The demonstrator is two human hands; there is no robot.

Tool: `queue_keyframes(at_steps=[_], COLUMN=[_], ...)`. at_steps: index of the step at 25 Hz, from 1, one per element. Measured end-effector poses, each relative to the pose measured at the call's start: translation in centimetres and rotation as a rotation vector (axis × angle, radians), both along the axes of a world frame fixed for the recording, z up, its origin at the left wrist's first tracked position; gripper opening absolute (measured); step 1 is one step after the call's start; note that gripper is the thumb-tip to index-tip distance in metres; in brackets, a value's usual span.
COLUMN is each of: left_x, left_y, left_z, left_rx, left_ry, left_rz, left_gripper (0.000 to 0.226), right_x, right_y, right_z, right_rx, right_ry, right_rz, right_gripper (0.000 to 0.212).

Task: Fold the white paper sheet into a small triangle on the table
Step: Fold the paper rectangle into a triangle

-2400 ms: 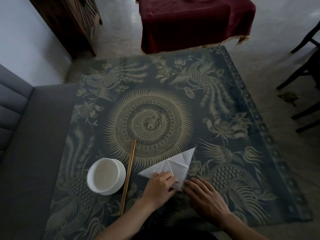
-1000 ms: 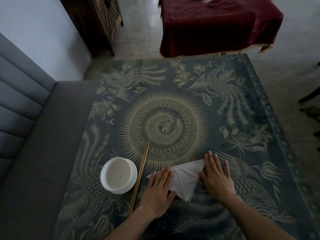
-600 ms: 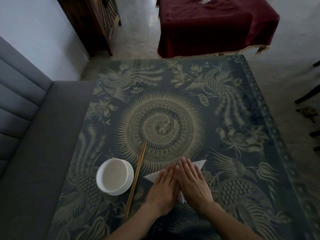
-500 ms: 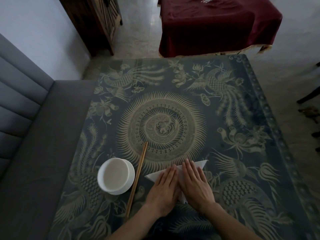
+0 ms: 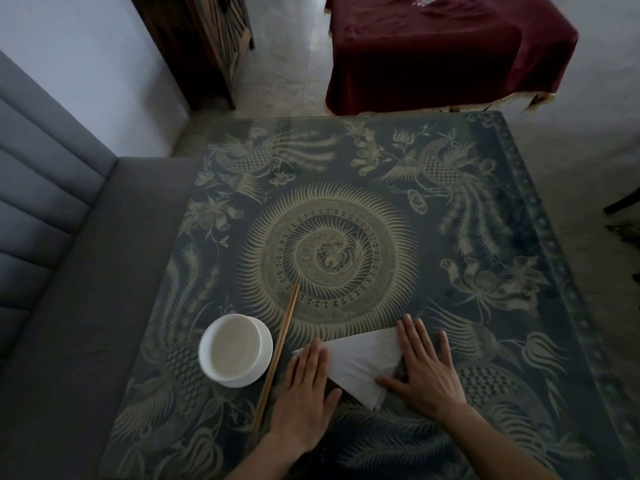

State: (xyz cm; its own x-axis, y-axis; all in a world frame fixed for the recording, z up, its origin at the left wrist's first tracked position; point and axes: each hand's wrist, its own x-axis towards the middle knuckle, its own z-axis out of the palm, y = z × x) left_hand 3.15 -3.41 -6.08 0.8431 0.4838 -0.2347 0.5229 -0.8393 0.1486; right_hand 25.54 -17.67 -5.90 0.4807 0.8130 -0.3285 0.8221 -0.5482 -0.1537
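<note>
I sit in a home living room: a grey sofa (image 5: 69, 271) flanks my phoenix-patterned surface (image 5: 485, 341), with a wooden cabinet (image 5: 204, 39) and a maroon-draped table (image 5: 443, 50) beyond.

Dim rm; grey sofa (image 5: 69, 271), maybe cabinet (image 5: 204, 46).

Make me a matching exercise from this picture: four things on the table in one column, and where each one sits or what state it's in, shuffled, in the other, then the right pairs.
Things:
1. bowl
2. chopsticks
3. paper
4. left hand

Descriptions:
A. flat, palm down, on the paper's left end
B. white and round, nearest the sofa
C. folded to a triangle, pinned under both hands
D. long, thin, lying between the bowl and the paper

Pairs: 1-B, 2-D, 3-C, 4-A
</note>
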Motion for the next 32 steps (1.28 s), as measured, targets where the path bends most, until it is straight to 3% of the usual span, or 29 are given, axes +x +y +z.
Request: queue_keyframes(at_steps=[6, 11, 14, 27, 29, 32], left_x=[0.0, 0.5, 0.1, -1.4, -0.6, 3.0], left_y=[-0.4, -1.6, -2.1, -1.3, -1.1, 0.3], left_z=[0.2, -0.1, -0.5, 0.3, 0.7, 2.0], left_rx=[0.012, -0.022, -0.012, -0.044, -0.052, -0.083], left_ry=[-0.013, -0.016, -0.006, 0.019, -0.042, -0.192], left_rz=[0.014, -0.237, -0.278, -0.346, -0.312, -0.151], left_gripper=[0.071, 0.071, 0.072, 0.081, 0.075, 0.056], right_x=[0.2, -3.4, -4.3, -2.7, -2.9, -3.7], right_y=[-0.2, -0.1, -0.8, -1.7, -1.8, -2.2], right_z=[0.4, 0.9, 0.7, 1.2, 1.4, 1.8], right_rx=[0.009, 0.104, 0.086, 0.002, 0.036, 0.121], right_ry=[-0.008, 0.020, 0.034, 0.047, 0.021, -0.015], right_rz=[-0.084, 0.148, 0.130, 0.049, 0.060, 0.102], right_gripper=[0.115, 0.107, 0.104, 0.130, 0.124, 0.091])
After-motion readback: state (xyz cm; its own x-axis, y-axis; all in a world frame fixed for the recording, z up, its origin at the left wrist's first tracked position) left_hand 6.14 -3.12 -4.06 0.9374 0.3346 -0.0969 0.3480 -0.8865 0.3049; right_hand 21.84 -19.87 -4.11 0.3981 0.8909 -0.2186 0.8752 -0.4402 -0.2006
